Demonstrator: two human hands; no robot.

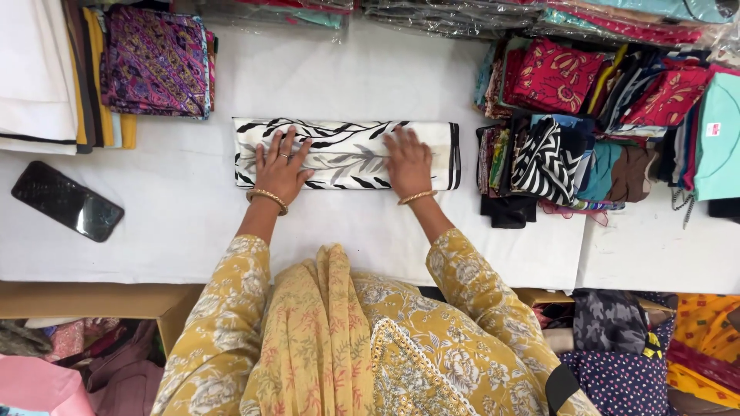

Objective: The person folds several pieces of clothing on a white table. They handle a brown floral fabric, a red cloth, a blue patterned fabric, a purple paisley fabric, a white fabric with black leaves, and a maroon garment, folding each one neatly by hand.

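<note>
A cream scarf with black leaf and stripe print [347, 146] lies folded into a long strip on the white table [177, 223]. My left hand [281, 166] rests flat on its left part, fingers spread, a ring on one finger and a gold bangle at the wrist. My right hand [408, 163] presses flat on the right part, fingers together, also with a gold bangle. Neither hand grips the cloth. My yellow floral sleeves and a dupatta fill the bottom of the view.
A black phone [67, 201] lies at the left. A purple patterned folded cloth [154, 62] and white folded fabric [35, 73] sit at the back left. Piles of folded colourful scarves [586, 123] crowd the right. Plastic-wrapped packs [462, 15] line the back edge.
</note>
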